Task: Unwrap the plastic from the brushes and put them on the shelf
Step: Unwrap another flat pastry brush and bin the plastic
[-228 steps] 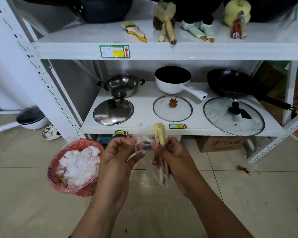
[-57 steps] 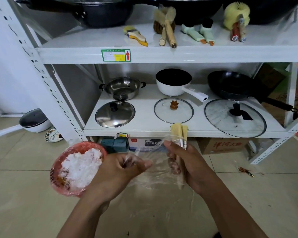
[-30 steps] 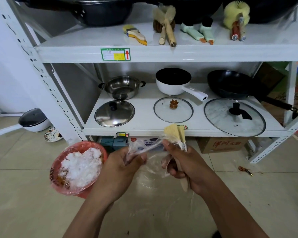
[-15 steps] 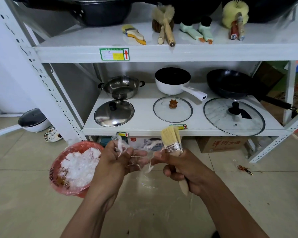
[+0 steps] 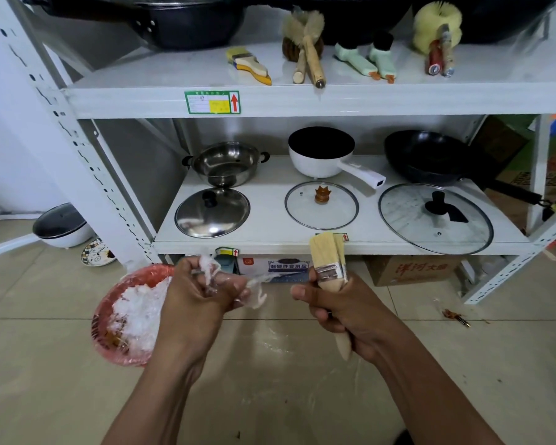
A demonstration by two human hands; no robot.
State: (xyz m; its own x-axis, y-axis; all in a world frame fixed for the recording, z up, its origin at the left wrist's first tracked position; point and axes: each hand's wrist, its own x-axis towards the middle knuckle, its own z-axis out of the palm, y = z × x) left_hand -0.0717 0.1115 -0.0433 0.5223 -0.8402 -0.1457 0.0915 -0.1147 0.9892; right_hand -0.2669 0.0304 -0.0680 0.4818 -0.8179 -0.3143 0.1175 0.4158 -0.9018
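My right hand (image 5: 341,311) grips two wooden-handled paint brushes (image 5: 328,261) upright, pale bristles up, in front of the lower shelf's edge. The brushes are bare of wrap. My left hand (image 5: 196,293) holds crumpled clear plastic wrap (image 5: 254,284), bunched in its curled fingers with a strand trailing to the right. The white upper shelf (image 5: 174,101) carries several other brushes, among them a yellow-handled paint brush (image 5: 249,65) and a pair of round bristle brushes (image 5: 305,43).
A red bin (image 5: 109,319) filled with crumpled plastic stands on the tiled floor just left of my left hand. The lower shelf (image 5: 270,232) holds pots, a wok and three lids. Cardboard boxes (image 5: 411,269) sit under it. A white pan (image 5: 55,226) lies on the floor, left.
The plastic has come off the brushes. My left hand has pulled it away to the left and bunched it up, while my right hand keeps the bare brushes upright.
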